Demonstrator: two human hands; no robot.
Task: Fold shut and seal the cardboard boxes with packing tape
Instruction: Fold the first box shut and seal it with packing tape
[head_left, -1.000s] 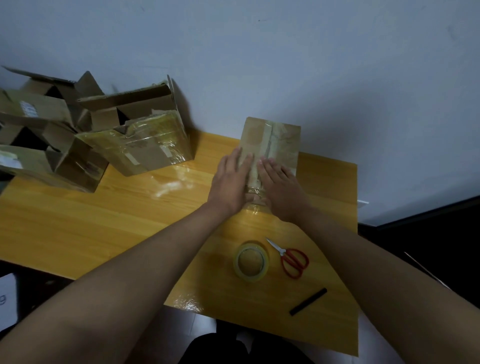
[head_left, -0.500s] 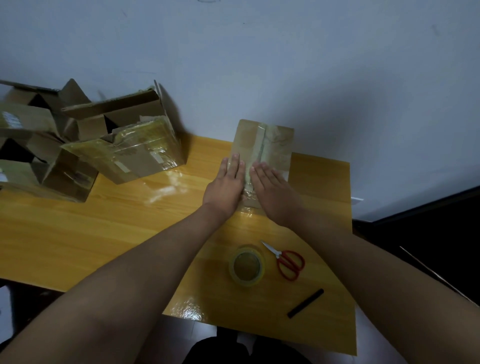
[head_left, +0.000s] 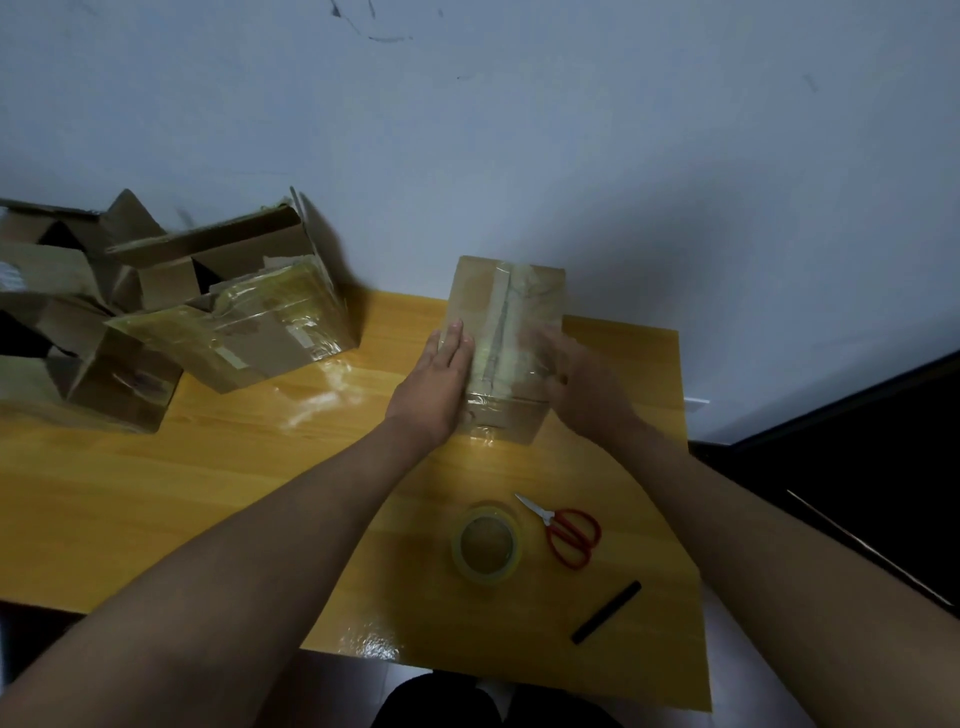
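Note:
A small closed cardboard box (head_left: 506, 306) stands at the far side of the wooden table, against the wall, with clear tape along its top seam. My left hand (head_left: 436, 382) lies flat with straight fingers on the box's left half. My right hand (head_left: 579, 382) is blurred and rests on the box's right edge, fingers spread over the top. A roll of clear packing tape (head_left: 486, 544) lies on the table nearer to me.
Red-handled scissors (head_left: 569, 530) lie right of the roll, a black pen-like stick (head_left: 606, 612) nearer the table's (head_left: 156, 493) front edge. Several open and taped cardboard boxes (head_left: 239, 317) are piled at the left. A blue wall stands behind; dark floor lies right.
Both hands slid apart from the centre seam toward the box's left and right sides. The box's near face now shows between them.

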